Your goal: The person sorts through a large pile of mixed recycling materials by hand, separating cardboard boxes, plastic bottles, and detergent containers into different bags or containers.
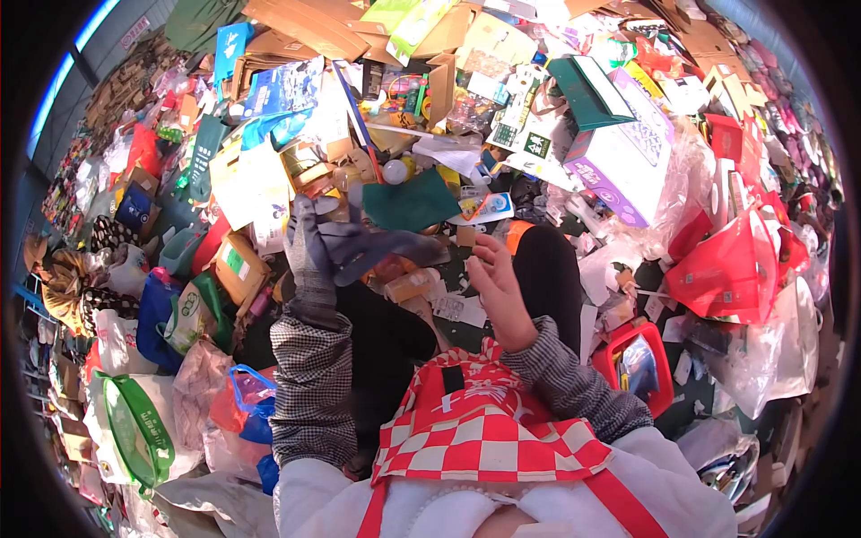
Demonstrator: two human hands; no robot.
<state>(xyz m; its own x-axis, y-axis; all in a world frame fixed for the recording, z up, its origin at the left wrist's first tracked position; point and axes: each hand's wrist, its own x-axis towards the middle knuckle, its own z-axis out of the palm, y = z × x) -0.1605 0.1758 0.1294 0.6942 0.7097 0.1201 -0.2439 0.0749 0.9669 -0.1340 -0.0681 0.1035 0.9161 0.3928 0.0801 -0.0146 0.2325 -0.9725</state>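
Note:
My left hand [311,252] wears a dark grey knit glove and grips a second, loose dark glove [393,252]. That loose glove stretches to the right, towards my other hand. Bare and with fingers apart, my right hand [498,286] is just past the loose glove's end, apart from it. Just beyond the gloves lies a dark green flat piece [412,200], its material unclear. A white card with a blue and orange print [485,207] is to its right. Paper scraps [461,309] and a clear plastic container [412,284] lie between my knees.
Mixed refuse surrounds me. A purple and white box [625,151], a dark green box [592,91] and cardboard [309,30] lie ahead. At right are a red bag [726,269] and a red-rimmed container [666,363]; at left, a green-handled bag [138,424].

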